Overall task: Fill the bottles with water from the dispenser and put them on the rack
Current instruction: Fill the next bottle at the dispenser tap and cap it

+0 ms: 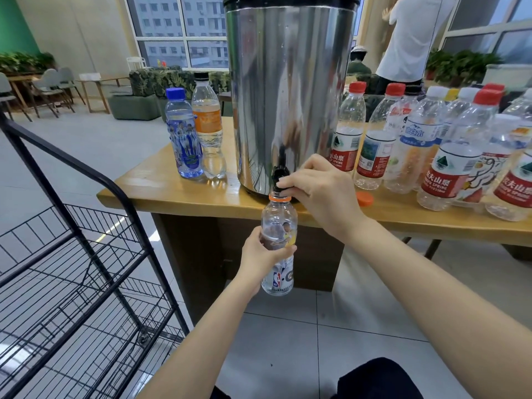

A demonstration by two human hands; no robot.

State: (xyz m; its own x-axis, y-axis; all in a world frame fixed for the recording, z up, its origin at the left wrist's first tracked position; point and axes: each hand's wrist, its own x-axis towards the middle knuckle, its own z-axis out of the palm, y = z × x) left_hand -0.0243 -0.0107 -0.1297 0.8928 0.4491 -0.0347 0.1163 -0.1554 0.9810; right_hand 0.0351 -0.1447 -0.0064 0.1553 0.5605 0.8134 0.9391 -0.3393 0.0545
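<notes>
Filling step: left hand (263, 254) is gripping the bottle (277, 223) under the tap (279, 175) at the table's (172, 197) near edge, and right hand (319, 194) is pinching the tap. Next move is probably calling for tap release, capping, then the rack (148, 254), left.

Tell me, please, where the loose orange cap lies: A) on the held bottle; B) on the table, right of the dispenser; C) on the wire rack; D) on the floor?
B: the orange cap lies flat on the table edge, right of the dispenser, beyond the right hand.
</notes>
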